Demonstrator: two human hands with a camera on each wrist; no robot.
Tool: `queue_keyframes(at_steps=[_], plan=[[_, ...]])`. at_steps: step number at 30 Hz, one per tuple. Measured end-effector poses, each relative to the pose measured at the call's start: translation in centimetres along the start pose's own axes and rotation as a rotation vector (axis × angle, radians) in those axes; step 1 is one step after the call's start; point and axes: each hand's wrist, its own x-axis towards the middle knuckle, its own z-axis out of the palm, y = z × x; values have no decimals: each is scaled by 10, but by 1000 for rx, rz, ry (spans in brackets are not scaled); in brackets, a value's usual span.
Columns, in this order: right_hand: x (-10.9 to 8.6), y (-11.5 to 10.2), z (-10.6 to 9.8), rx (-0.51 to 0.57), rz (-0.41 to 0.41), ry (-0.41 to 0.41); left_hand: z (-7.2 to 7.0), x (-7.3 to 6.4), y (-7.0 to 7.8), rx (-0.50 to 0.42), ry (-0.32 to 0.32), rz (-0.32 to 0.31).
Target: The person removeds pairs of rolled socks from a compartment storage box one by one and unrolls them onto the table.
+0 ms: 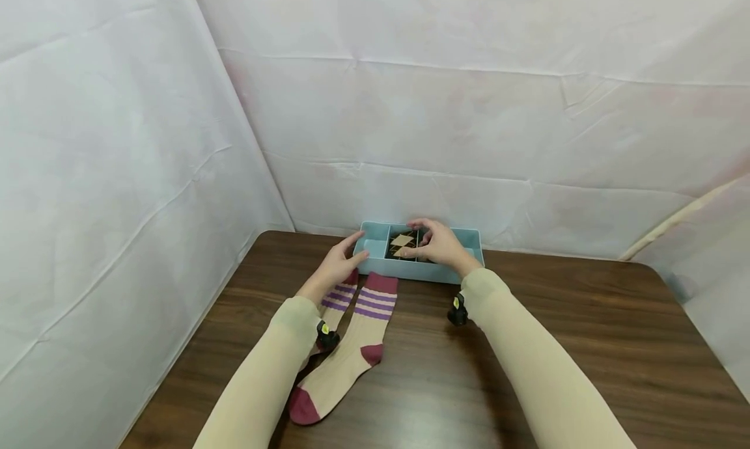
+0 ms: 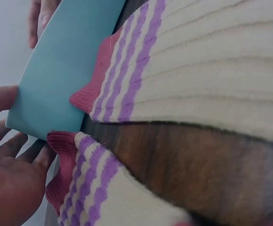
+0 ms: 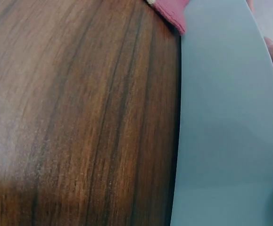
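Currently, diamond-patterned bundle (image 1: 401, 240): box's (image 1: 381, 267) middle compartment, just right of frame centre; likely light, soft; take by its sides.
Box: probably stiff; steady by rim.
Striped socks (image 1: 364, 325): tabletop (image 1: 428, 351), lower centre; likely limp; lift at cuffs.
Left grip (image 1: 335, 267): spread, touching box's left end.
Right grip (image 1: 441, 244): over bundle; cannot tell whether pinching.

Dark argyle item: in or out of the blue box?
In: the argyle item sits inside the blue box, in the second compartment from the left, the right hand partly covering it.
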Motion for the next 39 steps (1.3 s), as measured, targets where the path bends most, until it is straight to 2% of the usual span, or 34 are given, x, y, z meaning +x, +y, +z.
queue_keyframes(at_steps=[4,15,28,39], plan=[[3,-1,0,-39,-14,-28,-1,-2,0,-45,8,-30],[8,-5,4,-190,-44,-83,-2,-2,-2,-54,3,-20],[12,-5,7,-209,-69,-91,-4,-3,1,-38,10,-28],[12,-10,4,-288,-27,-131,-1,-3,3,-52,8,-25]])
